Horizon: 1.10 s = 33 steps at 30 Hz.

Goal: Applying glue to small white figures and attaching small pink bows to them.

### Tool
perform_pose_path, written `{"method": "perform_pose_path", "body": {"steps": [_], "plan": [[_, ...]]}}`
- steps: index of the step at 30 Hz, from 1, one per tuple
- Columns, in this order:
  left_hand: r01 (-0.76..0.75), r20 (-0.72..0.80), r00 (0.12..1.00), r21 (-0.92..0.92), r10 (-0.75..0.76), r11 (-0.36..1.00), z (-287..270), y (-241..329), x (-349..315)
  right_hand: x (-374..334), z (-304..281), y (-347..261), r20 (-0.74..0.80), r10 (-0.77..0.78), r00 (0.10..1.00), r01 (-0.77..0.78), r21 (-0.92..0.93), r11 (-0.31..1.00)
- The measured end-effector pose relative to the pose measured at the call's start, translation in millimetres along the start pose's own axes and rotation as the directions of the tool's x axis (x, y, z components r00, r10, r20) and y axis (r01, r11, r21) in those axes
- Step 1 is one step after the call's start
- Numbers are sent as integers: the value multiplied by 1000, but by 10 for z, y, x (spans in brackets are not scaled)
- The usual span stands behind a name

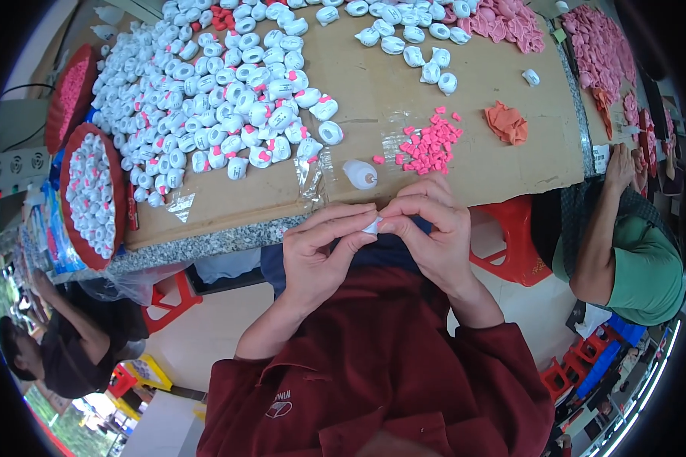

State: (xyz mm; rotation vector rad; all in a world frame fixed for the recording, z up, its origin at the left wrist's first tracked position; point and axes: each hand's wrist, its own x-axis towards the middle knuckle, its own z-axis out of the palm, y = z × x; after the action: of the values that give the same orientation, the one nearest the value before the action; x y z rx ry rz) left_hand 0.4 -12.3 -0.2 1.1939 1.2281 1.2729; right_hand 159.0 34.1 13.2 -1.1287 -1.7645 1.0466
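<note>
My left hand and my right hand meet just in front of the table's near edge. Between their fingertips is a small white hollow piece, mostly covered by the fingers. Both thumbs press toward it; whether the right fingertips also pinch a pink bit is hidden. Beyond the hands, a white squeeze bottle with a narrow tip lies on the cardboard, with a single pink bow-shaped bit beside it. A loose pile of pink bow-shaped bits is just past my right hand.
Many white hollow pieces, some with pink bows, cover the table's left. A red tray of them stands at the left edge. A crumpled orange cloth lies right. Red stools and co-workers are at the sides.
</note>
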Motion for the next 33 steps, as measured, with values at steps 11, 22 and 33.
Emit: {"method": "perform_pose_path", "body": {"steps": [11,22,33], "plan": [[-155,-162,964,309,212,938,-411,145,316,51,65,16,-151,-55,987,57,3,998],[-352,218,871,903,441,248,-389,313,950,224,208,3,-129,-214,968,160,-335,928],[-527,488,807,849,331,34,-817,134,1066,264,308,9,-140,-269,953,216,-307,927]]}}
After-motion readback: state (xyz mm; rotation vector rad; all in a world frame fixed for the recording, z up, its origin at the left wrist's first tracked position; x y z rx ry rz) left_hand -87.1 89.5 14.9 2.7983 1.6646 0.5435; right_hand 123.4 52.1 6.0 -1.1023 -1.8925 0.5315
